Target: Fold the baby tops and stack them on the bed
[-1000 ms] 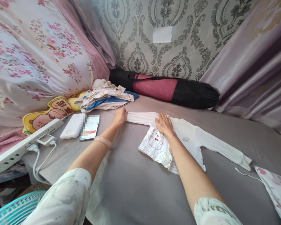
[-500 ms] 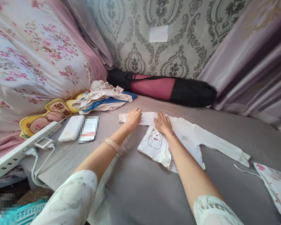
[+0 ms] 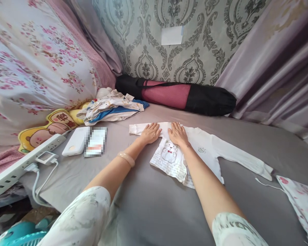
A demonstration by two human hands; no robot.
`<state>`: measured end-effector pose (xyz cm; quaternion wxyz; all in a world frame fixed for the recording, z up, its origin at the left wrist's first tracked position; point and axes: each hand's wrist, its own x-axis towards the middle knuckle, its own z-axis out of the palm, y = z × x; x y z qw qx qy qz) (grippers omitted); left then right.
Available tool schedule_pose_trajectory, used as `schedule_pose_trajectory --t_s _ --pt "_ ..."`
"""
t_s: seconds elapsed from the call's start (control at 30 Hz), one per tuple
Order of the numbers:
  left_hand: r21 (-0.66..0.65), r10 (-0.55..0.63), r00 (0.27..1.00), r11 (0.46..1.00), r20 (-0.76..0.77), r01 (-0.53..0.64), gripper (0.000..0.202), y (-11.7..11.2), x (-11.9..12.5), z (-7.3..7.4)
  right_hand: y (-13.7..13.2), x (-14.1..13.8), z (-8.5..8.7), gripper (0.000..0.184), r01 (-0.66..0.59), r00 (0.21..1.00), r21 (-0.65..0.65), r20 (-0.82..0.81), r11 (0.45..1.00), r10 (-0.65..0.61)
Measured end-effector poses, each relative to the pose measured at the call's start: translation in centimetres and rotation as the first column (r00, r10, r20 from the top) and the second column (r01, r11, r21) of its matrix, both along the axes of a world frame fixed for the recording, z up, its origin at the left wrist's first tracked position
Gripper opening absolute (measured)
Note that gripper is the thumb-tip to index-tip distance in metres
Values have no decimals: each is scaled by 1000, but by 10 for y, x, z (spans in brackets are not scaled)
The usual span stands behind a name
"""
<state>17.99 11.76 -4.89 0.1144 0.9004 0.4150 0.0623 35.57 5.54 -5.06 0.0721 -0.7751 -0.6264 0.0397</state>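
A small white long-sleeved baby top (image 3: pixel 207 153) with a bear print lies spread on the grey bed sheet (image 3: pixel 154 198). My left hand (image 3: pixel 151 132) rests flat on its left sleeve, fingers stretched out, a pale bangle on the wrist. My right hand (image 3: pixel 178 134) lies flat on the top's chest just above the bear print, fingers out. The two hands are side by side, a short gap apart. The right sleeve stretches away toward the right.
A pile of folded clothes (image 3: pixel 113 109) sits behind on the left, a black and pink bag (image 3: pixel 179 95) along the wall. A white power bank (image 3: pixel 75 146), a phone (image 3: pixel 95 141) and a power strip (image 3: pixel 23 162) lie left. Floral cloth (image 3: pixel 301 201) lies right.
My left hand has slid right along the left sleeve, from its cuff to beside my right hand. The right hand has stayed flat on the chest.
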Motion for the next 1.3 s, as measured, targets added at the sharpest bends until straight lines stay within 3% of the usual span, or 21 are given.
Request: schedule_pose_trajectory --t_s 0.13,0.3,0.43,0.6,0.73,0.87,0.97,1.13,1.3 --pt "36 37 997 999 -66 -34 59 4 -29 3 0 0 1 63 -2 1000 1 -11 1000 2" --pt "109 116 985 989 -127 -102 62 9 -46 7 -1 0 2 63 -5 1000 -9 -7 1000 5" --pt "115 193 977 977 -94 -182 59 17 -61 7 0 1 1 63 -11 1000 -8 14 1000 11" --pt "131 192 981 973 -7 -190 54 21 -70 1 3 1 -3 63 -6 1000 1 -13 1000 6" --pt "261 188 977 943 100 -208 51 20 -70 -4 3 3 4 61 -29 993 -12 -115 1000 28" --pt "408 123 968 890 220 -206 47 18 -72 -6 -4 13 22 59 -17 933 46 -358 999 33" --pt "458 95 963 865 254 -206 43 14 -74 -4 -27 26 30 55 38 886 175 -460 984 47" --pt "499 117 970 841 211 -210 38 7 -75 2 -95 57 26 44 133 902 322 -430 937 20" --pt "513 85 989 848 122 -136 34 3 -75 6 -172 86 25 31 358 889 309 -403 881 -219"
